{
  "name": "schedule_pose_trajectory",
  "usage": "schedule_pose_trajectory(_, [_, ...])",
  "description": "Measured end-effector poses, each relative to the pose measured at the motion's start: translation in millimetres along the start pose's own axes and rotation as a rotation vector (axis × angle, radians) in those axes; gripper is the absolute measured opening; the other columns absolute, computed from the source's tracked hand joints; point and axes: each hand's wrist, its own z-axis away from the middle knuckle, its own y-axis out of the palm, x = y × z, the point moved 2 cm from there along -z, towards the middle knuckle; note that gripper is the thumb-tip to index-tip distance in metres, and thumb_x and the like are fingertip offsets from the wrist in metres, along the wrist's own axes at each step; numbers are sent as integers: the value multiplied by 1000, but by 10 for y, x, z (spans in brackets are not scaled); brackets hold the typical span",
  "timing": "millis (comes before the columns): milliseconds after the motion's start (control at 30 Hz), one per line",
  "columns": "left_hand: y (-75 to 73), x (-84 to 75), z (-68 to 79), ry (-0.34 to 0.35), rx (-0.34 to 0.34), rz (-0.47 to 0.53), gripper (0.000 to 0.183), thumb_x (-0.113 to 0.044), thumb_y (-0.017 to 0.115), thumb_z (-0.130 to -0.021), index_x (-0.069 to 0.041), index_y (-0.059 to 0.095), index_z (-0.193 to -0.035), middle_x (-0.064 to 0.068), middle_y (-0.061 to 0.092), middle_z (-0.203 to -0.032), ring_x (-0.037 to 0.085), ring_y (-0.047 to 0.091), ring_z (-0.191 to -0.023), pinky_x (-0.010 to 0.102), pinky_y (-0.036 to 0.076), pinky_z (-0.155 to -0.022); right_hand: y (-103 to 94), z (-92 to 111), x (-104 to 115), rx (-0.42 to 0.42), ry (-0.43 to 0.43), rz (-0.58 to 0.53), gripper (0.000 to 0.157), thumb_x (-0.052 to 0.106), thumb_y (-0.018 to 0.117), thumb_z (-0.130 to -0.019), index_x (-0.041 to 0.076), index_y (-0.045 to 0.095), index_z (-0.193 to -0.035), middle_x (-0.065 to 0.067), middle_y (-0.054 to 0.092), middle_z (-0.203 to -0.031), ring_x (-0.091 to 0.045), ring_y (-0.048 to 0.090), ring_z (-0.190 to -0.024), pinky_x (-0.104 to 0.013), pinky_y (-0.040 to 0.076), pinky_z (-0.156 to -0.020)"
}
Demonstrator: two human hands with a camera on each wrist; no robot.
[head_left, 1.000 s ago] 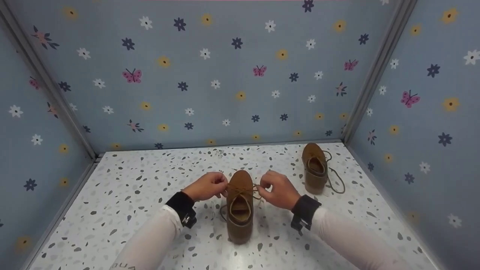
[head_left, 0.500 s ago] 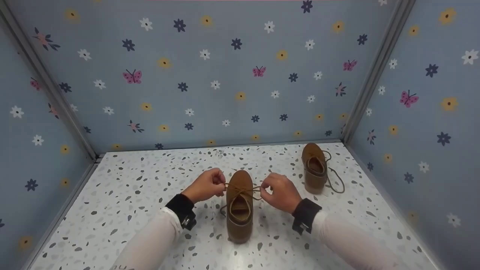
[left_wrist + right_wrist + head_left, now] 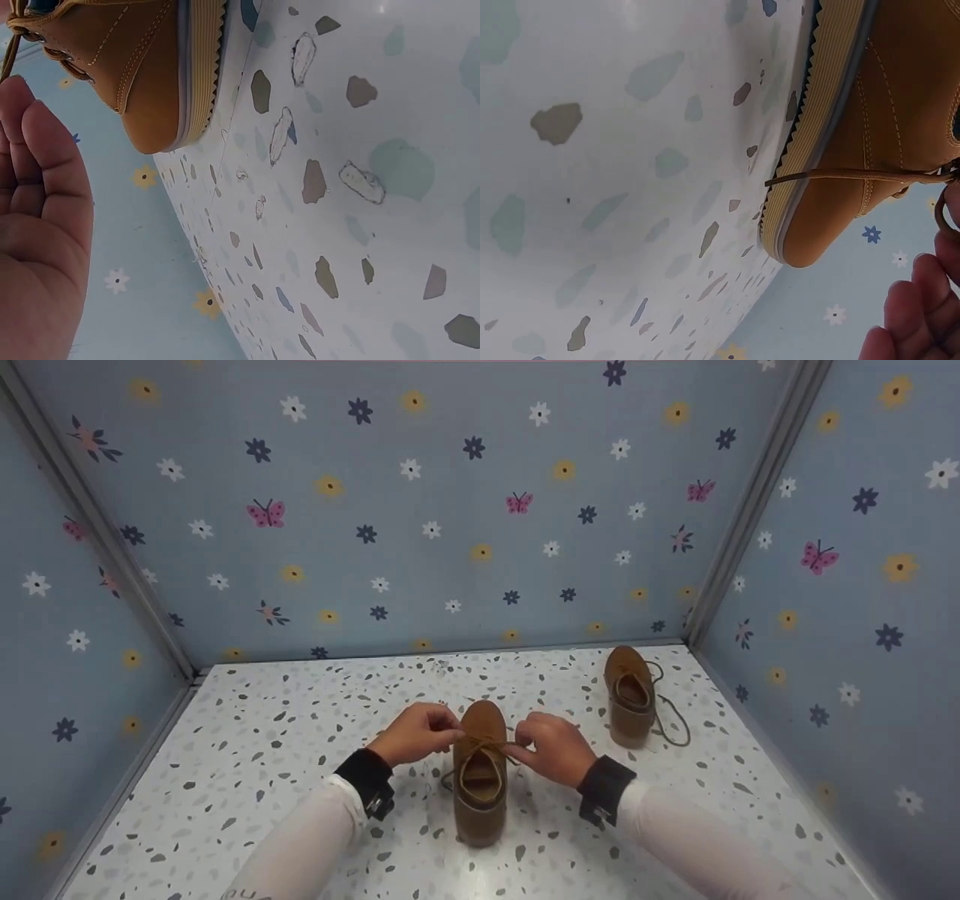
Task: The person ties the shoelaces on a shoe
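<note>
A tan lace-up shoe (image 3: 481,821) stands upright on the speckled surface, toe pointing away, with laces crossed over its front. My left hand (image 3: 418,733) is at the shoe's left side, pinching the shoelace (image 3: 10,58) at the fingertips in the left wrist view. From the right, my right hand (image 3: 556,750) pinches a loop of lace (image 3: 942,214) between thumb and fingers. One loose lace end (image 3: 832,174) hangs across the shoe's side in the right wrist view. A second loose end curls beside the shoe's left heel side.
The matching shoe (image 3: 631,720) stands at the back right, its laces trailing to the right over the white speckled surface (image 3: 300,810). Blue flowered panels (image 3: 450,510) enclose the back and both sides.
Both hands first drew slightly apart, pulling the lace out to each side. Now they have come back in closer to the shoe's front, the right hand a little lower.
</note>
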Motion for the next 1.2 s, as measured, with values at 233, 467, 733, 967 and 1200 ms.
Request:
schedule_pose_trajectory(233, [-29,-21,-6,-37,35,-33,5,-21,78,-94,-19,80,-98,-2,76,-90,12,69,-79,30,58,-74,-18,-21,2,-2,-13,-4,28,36,77,-95,19,69,-74,6,61,-69,-6,52,-63,-22,44,-59])
schedule_pose_trajectory(467, [-56,-83,10,15,64,-127,9,-18,78,-95,-15,83,-101,3,80,-92,10,69,-77,30,59,-74,-23,14,-36,-53,-23,33,37,28,72,-99,20,66,-64,5,58,-65,-8,51,-59,-25,43,-59])
schedule_pose_trajectory(733, [-71,-118,17,39,89,-215,14,-15,75,-96,-8,83,-106,6,81,-93,9,70,-74,28,58,-71,-41,53,-87,-93,-4,147,46,22,69,-97,18,55,-53,4,53,-58,-12,49,-55,-35,48,-62])
schedule_pose_trajectory(967, [-103,-136,40,66,103,-266,9,-15,76,-96,-11,83,-98,12,81,-91,13,70,-72,30,57,-69,-44,83,-148,-95,-9,179,42,21,67,-99,19,59,-58,4,56,-58,-15,54,-55,-40,52,-64])
schedule_pose_trajectory(1200, [-150,-133,71,79,142,-301,11,-17,73,-98,-10,82,-95,11,80,-89,7,65,-69,29,56,-68,-29,136,-233,-92,-51,229,41,23,67,-101,17,58,-61,1,56,-58,-18,55,-55,-42,51,-63])
